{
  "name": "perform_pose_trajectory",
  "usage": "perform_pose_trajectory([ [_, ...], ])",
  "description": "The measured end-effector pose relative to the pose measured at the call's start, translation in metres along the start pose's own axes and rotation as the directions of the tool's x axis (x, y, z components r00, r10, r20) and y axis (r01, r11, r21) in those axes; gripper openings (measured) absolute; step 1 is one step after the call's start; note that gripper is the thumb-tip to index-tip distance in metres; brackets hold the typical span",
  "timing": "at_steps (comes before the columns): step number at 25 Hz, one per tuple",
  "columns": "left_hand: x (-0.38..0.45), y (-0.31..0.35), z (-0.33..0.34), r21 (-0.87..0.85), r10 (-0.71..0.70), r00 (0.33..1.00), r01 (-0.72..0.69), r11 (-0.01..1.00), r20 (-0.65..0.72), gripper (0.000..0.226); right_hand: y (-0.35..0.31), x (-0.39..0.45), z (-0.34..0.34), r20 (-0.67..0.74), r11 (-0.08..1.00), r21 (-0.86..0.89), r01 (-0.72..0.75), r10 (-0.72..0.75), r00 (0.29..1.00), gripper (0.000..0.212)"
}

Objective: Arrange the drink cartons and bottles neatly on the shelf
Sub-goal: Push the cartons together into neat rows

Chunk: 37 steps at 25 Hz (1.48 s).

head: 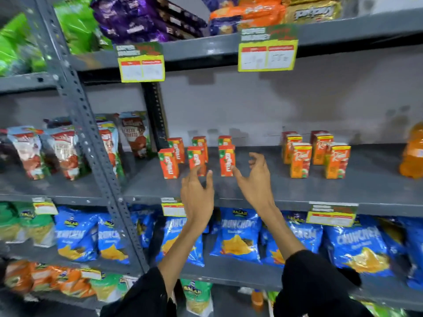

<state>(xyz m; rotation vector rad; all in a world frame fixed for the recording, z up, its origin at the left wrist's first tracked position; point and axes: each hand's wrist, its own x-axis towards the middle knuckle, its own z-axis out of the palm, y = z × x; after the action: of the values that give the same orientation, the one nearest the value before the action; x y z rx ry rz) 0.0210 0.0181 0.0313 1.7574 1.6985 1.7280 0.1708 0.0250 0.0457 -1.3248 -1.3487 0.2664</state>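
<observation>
**Front cartons stand just ahead of both hands**

I see 6 red-orange cartons in 2 rows on the grey shelf [263, 191], all upright. The front-right carton [227, 162] stands just beyond my right hand [254, 184], thumb nearly touching; the front-middle carton [196, 161] lies ahead of my left hand [198, 193]. Both hands are spread wide, holding nothing.

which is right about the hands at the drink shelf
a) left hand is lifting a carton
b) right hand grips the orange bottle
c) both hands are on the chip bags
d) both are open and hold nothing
d: the left hand and right hand hang open before the red-orange cartons, gripping nothing.
</observation>
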Motion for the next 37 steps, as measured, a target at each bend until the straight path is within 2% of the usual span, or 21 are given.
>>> perform_pose_trajectory([
  [4, 0.046, -0.022, 0.000, 0.014, -0.132, 0.981, 0.132, 0.991, 0.142, 0.063, -0.002, 0.016, 0.050, 0.023, 0.987, -0.095, -0.127, 0.130, 0.991, 0.076],
  [7, 0.063, -0.029, 0.005, 0.138, -0.201, 0.960, 0.176, 0.975, 0.196, 0.082, 0.000, 0.025, 0.073, 0.011, 0.959, -0.184, -0.215, 0.221, 0.975, 0.073],
  [10, 0.075, -0.035, 0.007, 0.247, -0.205, 0.957, 0.153, 0.957, 0.204, 0.070, 0.001, 0.035, 0.082, -0.034, 0.917, -0.260, -0.302, 0.303, 0.952, 0.075],
  [14, 0.079, -0.041, 0.008, 0.333, -0.156, 0.969, 0.085, 0.939, 0.193, 0.063, 0.004, 0.040, 0.086, -0.024, 0.895, -0.333, -0.296, 0.306, 0.952, 0.069],
  [18, 0.075, -0.049, 0.010, 0.313, -0.074, 0.978, 0.010, 0.950, 0.193, 0.059, 0.006, 0.035, 0.087, -0.031, 0.892, -0.376, -0.252, 0.259, 0.965, 0.063],
  [24, 0.074, -0.052, 0.013, 0.289, -0.077, 0.984, 0.027, 0.957, 0.162, 0.054, 0.005, 0.032, 0.086, 0.029, 0.861, -0.480, -0.170, 0.209, 0.977, 0.065],
  [29, 0.071, -0.049, 0.013, 0.287, -0.079, 0.984, 0.031, 0.957, 0.159, 0.046, 0.001, 0.031, 0.083, 0.039, 0.855, -0.490, -0.171, 0.217, 0.975, 0.065],
  [33, 0.071, -0.042, 0.004, 0.231, -0.142, 0.970, 0.095, 0.968, 0.197, 0.056, -0.001, 0.025, 0.071, 0.063, 0.929, -0.299, -0.218, 0.247, 0.967, 0.077],
  [35, 0.058, -0.030, 0.001, 0.213, -0.124, 0.980, 0.089, 0.973, 0.156, 0.070, 0.003, 0.019, 0.053, 0.060, 0.959, -0.229, -0.168, 0.186, 0.981, 0.077],
  [37, 0.032, -0.007, 0.008, 0.236, -0.059, 0.994, 0.036, 0.971, 0.090, 0.072, 0.011, 0.014, 0.021, 0.019, 0.969, -0.228, -0.098, 0.105, 0.994, 0.066],
])
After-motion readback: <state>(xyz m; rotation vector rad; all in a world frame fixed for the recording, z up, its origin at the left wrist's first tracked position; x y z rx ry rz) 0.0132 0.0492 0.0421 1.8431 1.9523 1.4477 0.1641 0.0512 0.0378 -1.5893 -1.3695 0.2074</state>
